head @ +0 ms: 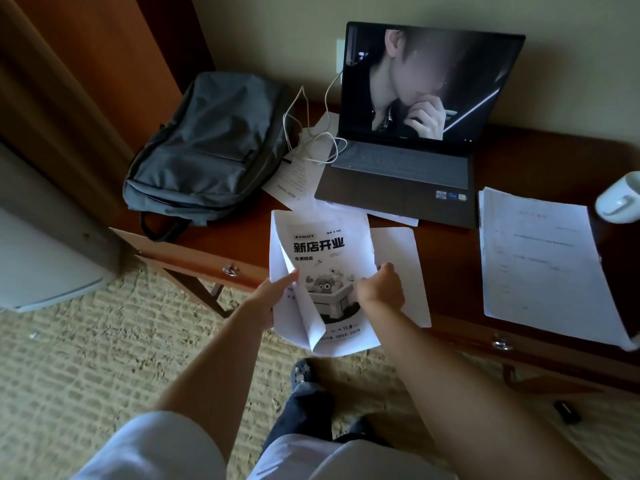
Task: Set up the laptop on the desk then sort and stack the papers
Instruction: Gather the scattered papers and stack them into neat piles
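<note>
At the centre of the frame both hands hold a small bundle of papers (320, 261) over the front edge of the desk (450, 244). The left hand (273, 294) grips the bundle's left edge, thumb on top and the other fingers hidden underneath, where one sheet curls up and folds inward. The right hand (381, 289) has its fingers curled and pinches the right side of the top sheet, a flyer printed with bold black characters and a cartoon drawing. Just right of the bundle, a blank white sheet (405, 268) lies on the desk, partly under the right hand. The laptop (401, 161) stands open in the upper centre of the frame, screen lit, its base resting on several loose sheets (294, 174) that stick out at its left and front. A white cable (311, 133) loops across those sheets at the laptop's left side. In the upper left of the frame a grey backpack (204, 150) lies flat on the desk, well apart from the hands. At the right of the frame a stack of printed pages (540, 261) lies near the desk's front edge, and a white mug (620, 199) sits at the frame's right border just above it. A small dark object (567, 411) lies on the carpet (104, 341) at the lower right.
</note>
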